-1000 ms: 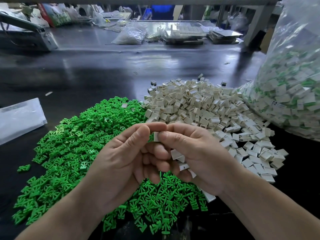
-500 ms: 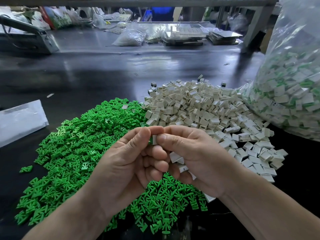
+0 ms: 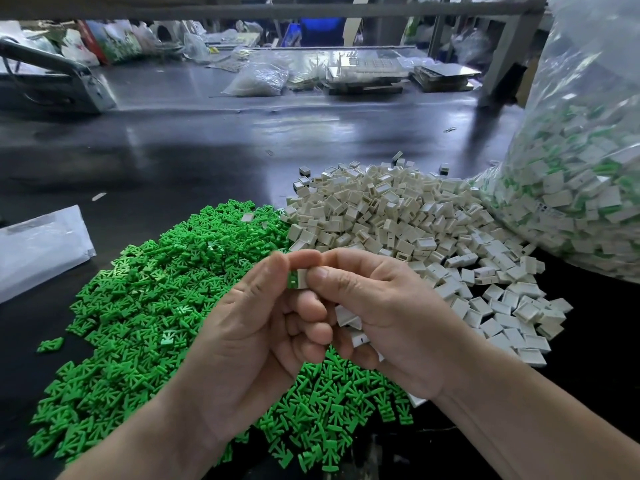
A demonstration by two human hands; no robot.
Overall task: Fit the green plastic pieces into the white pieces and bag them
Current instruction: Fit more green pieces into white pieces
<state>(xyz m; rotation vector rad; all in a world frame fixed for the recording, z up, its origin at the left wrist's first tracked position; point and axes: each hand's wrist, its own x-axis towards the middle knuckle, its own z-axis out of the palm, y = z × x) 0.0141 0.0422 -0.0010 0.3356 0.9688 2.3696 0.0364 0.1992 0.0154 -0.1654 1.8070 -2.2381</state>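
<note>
In the middle of the frame we see the left hand [image 3: 242, 341] pinching a green piece [image 3: 292, 281] between thumb and forefinger, pressed against the white piece [image 3: 302, 279] that the right hand [image 3: 388, 323] pinches the same way. We judge the insert is being pushed home. The right hand's lower fingers curl round spare white pieces [image 3: 346, 315], probably so the next ones are ready. The green heap [image 3: 156, 306] at lower left and the white heap [image 3: 398, 220] at centre right touch on the dark worktop [image 3: 190, 150], each on the side of the hand that picks from it. The big clear bag [image 3: 571, 168] of joined pieces fills the right edge, close for dropping. We can read no writing; small print on that bag is too small to make out.
</note>
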